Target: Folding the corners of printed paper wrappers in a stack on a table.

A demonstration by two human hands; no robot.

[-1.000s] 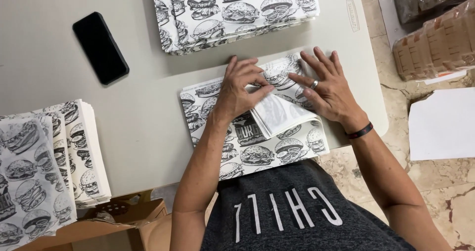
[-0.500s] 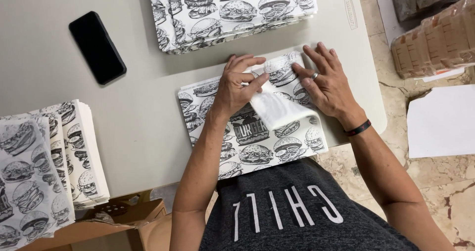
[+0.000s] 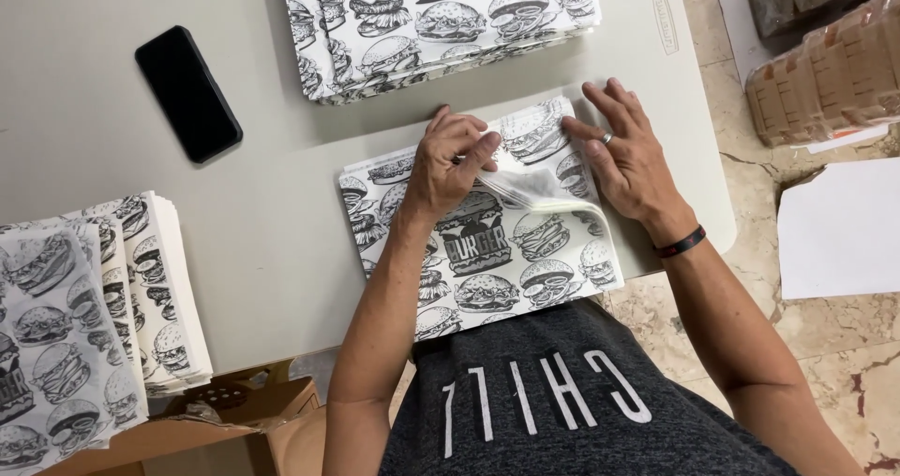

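A sheet of white paper printed with black burger drawings (image 3: pixel 487 251) lies on the grey table (image 3: pixel 272 223) in front of me. My left hand (image 3: pixel 455 162) pinches a folded-over flap of that sheet (image 3: pixel 544 190) near its far edge. My right hand (image 3: pixel 626 157), with a ring and a dark wristband, rests flat with spread fingers on the sheet's far right corner, beside the flap.
A stack of the same printed sheets (image 3: pixel 441 16) lies at the table's far side. Another fanned stack (image 3: pixel 84 307) sits at the left edge. A black phone (image 3: pixel 187 91) lies face down. Cardboard boxes (image 3: pixel 234 420) stand below the table; brown trays (image 3: pixel 825 73) at the right.
The folded flap has been drawn in and flattened toward the sheet's far edge. My left hand has shifted slightly along it while my right hand stays pressed on the corner.
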